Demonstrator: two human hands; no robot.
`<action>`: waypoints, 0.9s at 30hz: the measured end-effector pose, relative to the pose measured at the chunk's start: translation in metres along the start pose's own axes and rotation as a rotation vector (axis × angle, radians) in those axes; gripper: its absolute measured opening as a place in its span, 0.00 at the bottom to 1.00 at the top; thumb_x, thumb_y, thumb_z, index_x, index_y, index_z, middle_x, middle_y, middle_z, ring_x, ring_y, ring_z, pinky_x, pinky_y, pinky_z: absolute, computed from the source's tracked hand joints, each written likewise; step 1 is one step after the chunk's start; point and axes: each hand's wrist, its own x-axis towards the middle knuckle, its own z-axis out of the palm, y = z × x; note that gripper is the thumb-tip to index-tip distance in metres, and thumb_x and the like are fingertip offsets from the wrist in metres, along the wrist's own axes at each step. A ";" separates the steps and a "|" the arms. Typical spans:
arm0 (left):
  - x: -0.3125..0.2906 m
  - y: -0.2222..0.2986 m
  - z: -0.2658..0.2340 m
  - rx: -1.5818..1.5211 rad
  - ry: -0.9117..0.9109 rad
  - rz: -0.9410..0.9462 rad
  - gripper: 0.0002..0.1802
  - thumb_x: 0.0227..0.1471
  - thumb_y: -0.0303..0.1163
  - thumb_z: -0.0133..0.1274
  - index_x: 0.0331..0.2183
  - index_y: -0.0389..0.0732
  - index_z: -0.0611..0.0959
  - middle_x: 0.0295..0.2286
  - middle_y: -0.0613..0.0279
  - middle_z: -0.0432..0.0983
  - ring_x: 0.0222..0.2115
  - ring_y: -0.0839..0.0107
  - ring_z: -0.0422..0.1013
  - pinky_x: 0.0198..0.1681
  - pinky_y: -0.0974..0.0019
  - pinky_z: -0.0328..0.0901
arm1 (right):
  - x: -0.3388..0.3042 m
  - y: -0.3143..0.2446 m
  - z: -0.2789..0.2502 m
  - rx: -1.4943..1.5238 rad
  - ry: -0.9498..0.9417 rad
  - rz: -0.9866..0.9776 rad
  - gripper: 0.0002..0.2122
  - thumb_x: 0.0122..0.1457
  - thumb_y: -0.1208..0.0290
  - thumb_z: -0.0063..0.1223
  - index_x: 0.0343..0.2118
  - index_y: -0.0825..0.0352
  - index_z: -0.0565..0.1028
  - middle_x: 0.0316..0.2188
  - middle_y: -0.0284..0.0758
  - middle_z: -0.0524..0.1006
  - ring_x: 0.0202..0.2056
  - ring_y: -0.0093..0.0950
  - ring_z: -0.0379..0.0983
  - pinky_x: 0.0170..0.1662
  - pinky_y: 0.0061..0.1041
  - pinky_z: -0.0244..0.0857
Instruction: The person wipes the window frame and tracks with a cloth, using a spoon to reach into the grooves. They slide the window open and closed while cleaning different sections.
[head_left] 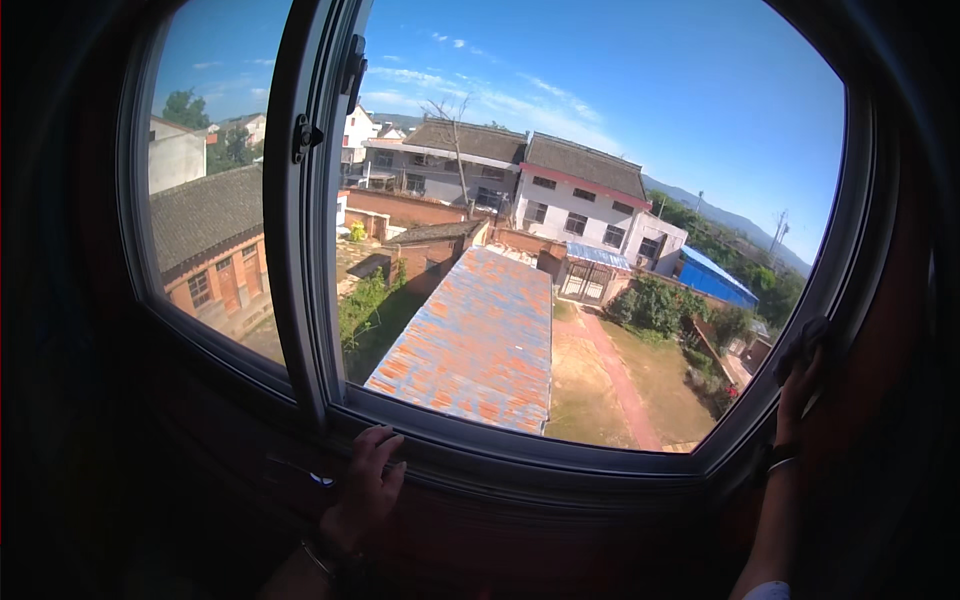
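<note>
A sliding window with a dark metal frame [520, 455] fills most of the view. My left hand [366, 488] rests at the lower frame near the upright bar, its fingers slightly bent and apart with nothing in them. On the right, my right hand [797, 392] reaches up to the side of the frame. Its fingers press a dark, bunched cloth [803, 345] against the lower right part of that frame. Shadow hides much of the cloth's shape and some of the right fingers.
A window latch [305, 138] sits on the upright sash bar [322, 230] left of centre. Below the frame, near my left hand, a small shiny object [320, 480] lies in shadow. Outside are a rusty metal roof [475, 335], houses and a yard.
</note>
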 end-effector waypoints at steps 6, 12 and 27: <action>-0.023 -0.004 -0.044 -0.059 0.134 -0.139 0.19 0.48 0.18 0.53 0.44 0.37 0.76 0.47 0.50 0.69 0.52 0.53 0.64 0.55 0.56 0.62 | 0.064 -0.117 -0.002 0.099 0.055 -0.096 0.19 0.64 0.69 0.47 0.56 0.69 0.66 0.54 0.43 0.69 0.55 0.35 0.65 0.57 0.31 0.58; -0.064 0.005 -0.068 -0.012 0.099 -0.351 0.16 0.51 0.22 0.52 0.45 0.38 0.77 0.48 0.53 0.69 0.52 0.57 0.64 0.55 0.58 0.63 | 0.001 -0.313 -0.003 0.516 -0.250 -0.243 0.19 0.63 0.78 0.45 0.57 0.66 0.65 0.57 0.40 0.65 0.58 0.35 0.62 0.59 0.33 0.57; -0.119 -0.024 -0.086 -0.001 0.161 -0.482 0.12 0.50 0.19 0.50 0.39 0.35 0.81 0.45 0.53 0.72 0.52 0.56 0.65 0.55 0.58 0.61 | -0.273 -0.627 0.065 0.835 -1.033 -1.058 0.13 0.52 0.76 0.45 0.41 0.62 0.74 0.45 0.32 0.72 0.53 0.30 0.62 0.61 0.30 0.52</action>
